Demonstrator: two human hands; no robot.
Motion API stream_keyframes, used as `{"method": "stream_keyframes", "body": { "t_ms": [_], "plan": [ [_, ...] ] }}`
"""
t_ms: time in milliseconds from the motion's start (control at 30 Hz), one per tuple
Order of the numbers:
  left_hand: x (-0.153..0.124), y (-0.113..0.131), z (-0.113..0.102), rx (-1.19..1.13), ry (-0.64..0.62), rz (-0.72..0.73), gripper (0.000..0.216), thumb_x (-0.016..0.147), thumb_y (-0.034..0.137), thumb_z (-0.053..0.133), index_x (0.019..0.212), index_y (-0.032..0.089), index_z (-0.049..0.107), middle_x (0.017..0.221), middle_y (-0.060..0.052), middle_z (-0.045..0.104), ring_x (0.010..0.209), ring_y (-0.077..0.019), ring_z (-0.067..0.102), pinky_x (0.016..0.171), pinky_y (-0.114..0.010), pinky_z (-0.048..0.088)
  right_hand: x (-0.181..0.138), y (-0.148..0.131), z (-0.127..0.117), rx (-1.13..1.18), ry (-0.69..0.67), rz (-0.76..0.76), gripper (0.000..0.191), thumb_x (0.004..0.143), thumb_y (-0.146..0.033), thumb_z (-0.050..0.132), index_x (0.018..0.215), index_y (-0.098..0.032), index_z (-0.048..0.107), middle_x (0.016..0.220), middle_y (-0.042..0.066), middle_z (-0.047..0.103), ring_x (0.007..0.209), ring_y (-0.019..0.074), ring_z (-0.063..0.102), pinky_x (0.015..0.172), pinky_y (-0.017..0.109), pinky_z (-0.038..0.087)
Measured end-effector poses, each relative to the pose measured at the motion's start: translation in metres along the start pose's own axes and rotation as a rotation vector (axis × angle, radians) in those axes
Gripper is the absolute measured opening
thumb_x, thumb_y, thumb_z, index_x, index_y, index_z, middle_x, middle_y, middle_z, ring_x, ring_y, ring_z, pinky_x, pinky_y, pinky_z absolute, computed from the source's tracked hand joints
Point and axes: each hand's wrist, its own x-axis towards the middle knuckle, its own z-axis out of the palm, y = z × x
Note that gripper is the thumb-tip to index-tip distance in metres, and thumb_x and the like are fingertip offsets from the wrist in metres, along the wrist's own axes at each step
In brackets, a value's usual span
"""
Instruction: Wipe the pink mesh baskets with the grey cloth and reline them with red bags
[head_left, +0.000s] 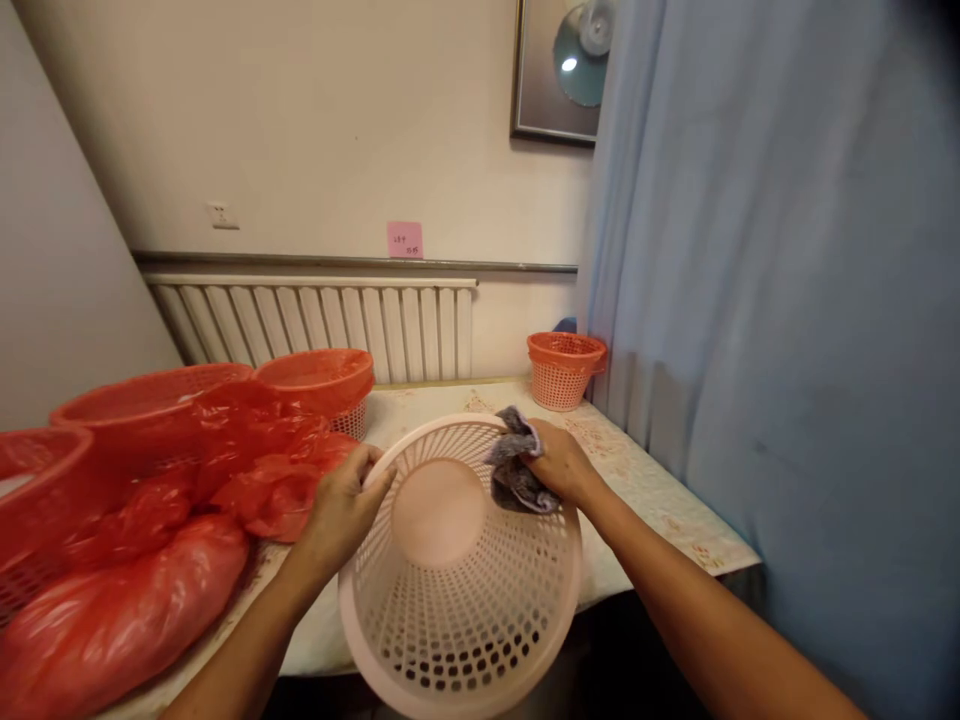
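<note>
Left hand (346, 500) gripping 1 pink basket (439, 515), right hand (562, 462) holding grey cloth (517, 472)

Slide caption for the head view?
Left hand grips a pale perforated basket; right hand holds a gray cloth against it.

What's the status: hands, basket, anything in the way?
Left hand gripping pale basket by its rim. Right hand holding grey cloth at that rim. Basket tilted, mouth toward camera. Nothing blocking it; red bags lie left.

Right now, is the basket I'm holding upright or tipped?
Tipped: the pale basket faces you mouth-first, its round bottom showing inside.
</note>
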Motion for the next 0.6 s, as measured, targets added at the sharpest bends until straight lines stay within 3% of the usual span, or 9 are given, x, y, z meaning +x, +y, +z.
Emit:
{"method": "stream_keyframes", "body": {
  "t_ms": [67, 167, 233, 300, 367, 433, 600],
  "plan": [
    [0.000, -0.009, -0.001, -0.011, 0.062, -0.064, 0.022, 0.081, 0.043, 0.052, 0.077, 0.022, 0.054, 0.067, 0.004, 0.057, 0.063, -0.0159, 0.053, 0.060, -0.025, 0.039, -0.016, 0.021, 0.009, 0.171, 0.004, 0.173, 0.028, 0.084, -0.039, 0.053, 0.095, -0.017, 0.067, 0.097, 0.009, 0.070, 0.091, 0.0241, 0.063, 0.079, 0.033, 0.044],
    [0.003, -0.022, -0.001, -0.126, 0.135, -0.188, 0.022, 0.076, 0.042, 0.059, 0.075, 0.021, 0.055, 0.062, 0.005, 0.053, 0.058, -0.0142, 0.050, 0.055, -0.023, 0.037, -0.043, 0.046, 0.022, 0.675, 0.006, 0.440, 0.032, 0.073, -0.042, 0.065, 0.087, -0.014, 0.068, 0.086, 0.008, 0.072, 0.082, 0.0251, 0.066, 0.075, 0.036, 0.050],
    [0.004, -0.029, 0.002, -0.270, 0.168, -0.291, 0.023, 0.071, 0.040, 0.064, 0.075, 0.020, 0.056, 0.061, 0.006, 0.052, 0.055, -0.0128, 0.049, 0.051, -0.022, 0.036, -0.058, 0.059, 0.027, 1.008, 0.136, 0.549, 0.035, 0.066, -0.041, 0.072, 0.088, -0.015, 0.069, 0.083, 0.006, 0.073, 0.077, 0.0234, 0.068, 0.073, 0.036, 0.053],
    [0.005, -0.036, 0.007, -0.380, 0.197, -0.383, 0.024, 0.069, 0.040, 0.065, 0.074, 0.019, 0.054, 0.058, 0.007, 0.051, 0.050, -0.0116, 0.048, 0.048, -0.021, 0.036, -0.066, 0.070, 0.026, 1.230, 0.400, 0.589, 0.040, 0.059, -0.037, 0.077, 0.091, -0.016, 0.068, 0.085, 0.003, 0.073, 0.075, 0.0210, 0.069, 0.073, 0.033, 0.055],
    [0.005, -0.041, 0.011, -0.430, 0.219, -0.439, 0.026, 0.067, 0.041, 0.063, 0.074, 0.019, 0.052, 0.056, 0.007, 0.050, 0.046, -0.0111, 0.048, 0.045, -0.021, 0.036, -0.070, 0.083, 0.024, 1.332, 0.663, 0.620, 0.041, 0.054, -0.033, 0.080, 0.090, -0.017, 0.068, 0.084, 0.001, 0.073, 0.074, 0.0189, 0.069, 0.069, 0.031, 0.057],
    [0.005, -0.044, 0.016, -0.478, 0.236, -0.488, 0.028, 0.065, 0.042, 0.062, 0.075, 0.018, 0.051, 0.056, 0.007, 0.051, 0.045, -0.0112, 0.049, 0.044, -0.022, 0.039, -0.073, 0.097, 0.024, 1.349, 0.798, 0.664, 0.041, 0.051, -0.030, 0.081, 0.087, -0.017, 0.068, 0.082, 0.000, 0.072, 0.071, 0.0177, 0.069, 0.064, 0.028, 0.057],
    [0.000, -0.048, 0.022, -0.527, 0.230, -0.562, 0.028, 0.063, 0.040, 0.059, 0.076, 0.015, 0.054, 0.055, 0.005, 0.051, 0.043, -0.0109, 0.049, 0.043, -0.024, 0.042, -0.090, 0.123, 0.048, 1.303, 0.826, 0.787, 0.049, 0.046, -0.026, 0.083, 0.091, -0.016, 0.068, 0.078, -0.002, 0.073, 0.069, 0.0166, 0.069, 0.061, 0.025, 0.057]
  ]
}}
